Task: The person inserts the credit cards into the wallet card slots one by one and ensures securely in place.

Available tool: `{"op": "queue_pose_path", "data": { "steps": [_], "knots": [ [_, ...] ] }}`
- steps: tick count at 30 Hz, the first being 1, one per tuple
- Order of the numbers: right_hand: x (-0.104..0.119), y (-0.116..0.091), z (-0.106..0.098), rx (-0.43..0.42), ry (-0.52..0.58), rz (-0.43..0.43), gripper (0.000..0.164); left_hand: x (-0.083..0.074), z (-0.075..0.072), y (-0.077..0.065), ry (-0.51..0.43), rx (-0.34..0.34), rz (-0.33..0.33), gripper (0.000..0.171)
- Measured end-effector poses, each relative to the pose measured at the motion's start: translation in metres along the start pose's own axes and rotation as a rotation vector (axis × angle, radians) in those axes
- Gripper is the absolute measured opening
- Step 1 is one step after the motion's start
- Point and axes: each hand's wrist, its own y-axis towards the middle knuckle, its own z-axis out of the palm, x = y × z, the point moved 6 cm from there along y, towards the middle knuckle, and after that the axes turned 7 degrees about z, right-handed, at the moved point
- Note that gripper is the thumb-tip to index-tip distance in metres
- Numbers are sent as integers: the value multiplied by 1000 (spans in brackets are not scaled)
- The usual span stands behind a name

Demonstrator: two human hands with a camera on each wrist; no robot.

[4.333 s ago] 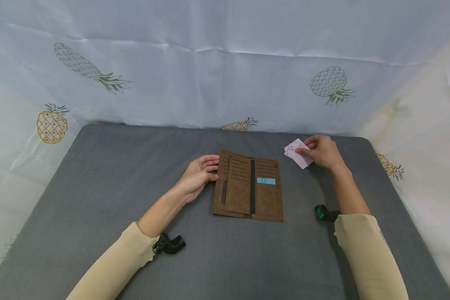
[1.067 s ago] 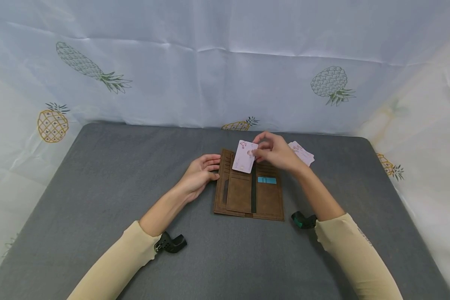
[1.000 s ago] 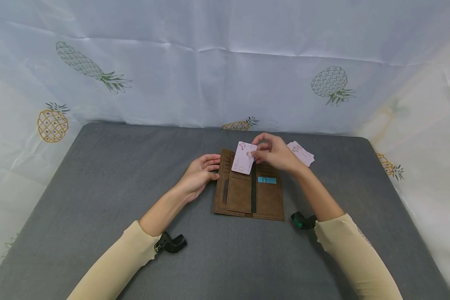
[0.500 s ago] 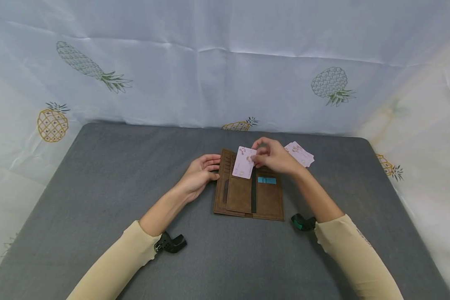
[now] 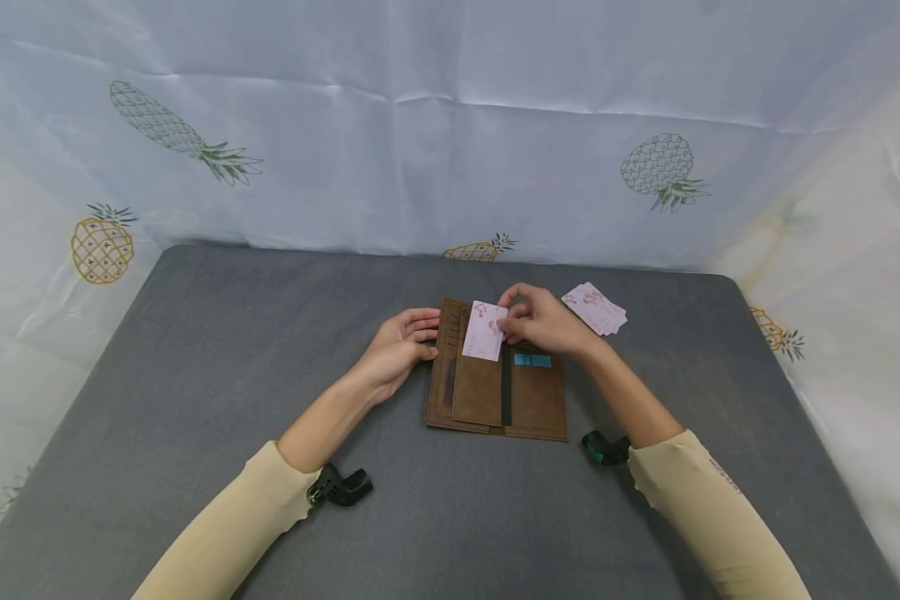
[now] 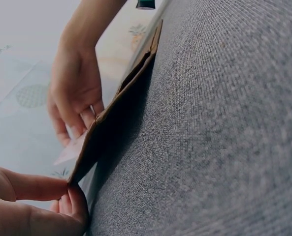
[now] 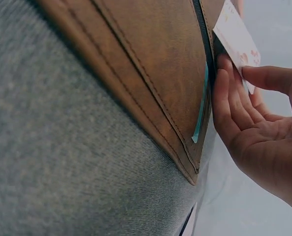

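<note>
A brown wallet (image 5: 480, 392) lies spread on the grey table, with card slots on both halves and a dark strip down its middle. My left hand (image 5: 399, 354) pinches its left edge between thumb and fingers, as the left wrist view (image 6: 37, 196) also shows. Between thumb and fingers my right hand (image 5: 543, 321) holds a pale pink card (image 5: 484, 331) with a flower print. The card overlaps the slots of the wallet's left inner panel. A blue card (image 5: 532, 361) shows in a slot of the right half.
A fanned stack of pink cards (image 5: 595, 309) lies on the table (image 5: 270, 333) behind and right of the wallet. A white curtain (image 5: 420, 167) printed with pineapples hangs along the back and sides. Black wrist cameras (image 5: 341, 486) sit at both sleeves.
My right hand left the pink card stack and brought one card over the wallet's left panel. In the last second the card has come slightly lower. My left hand stays at the edge.
</note>
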Motion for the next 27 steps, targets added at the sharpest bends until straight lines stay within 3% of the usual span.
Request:
{"op": "queue_pose_path", "data": {
  "steps": [12, 21, 27],
  "knots": [
    [-3, 2, 5, 38, -50, 8, 28, 1, 0, 1, 9, -3, 4, 70],
    [2, -1, 12, 69, -141, -87, 20, 0, 1, 3, -6, -24, 9, 71],
    [2, -3, 15, 100, -140, -91, 16, 0, 1, 2, -8, -22, 7, 71]
  ]
}}
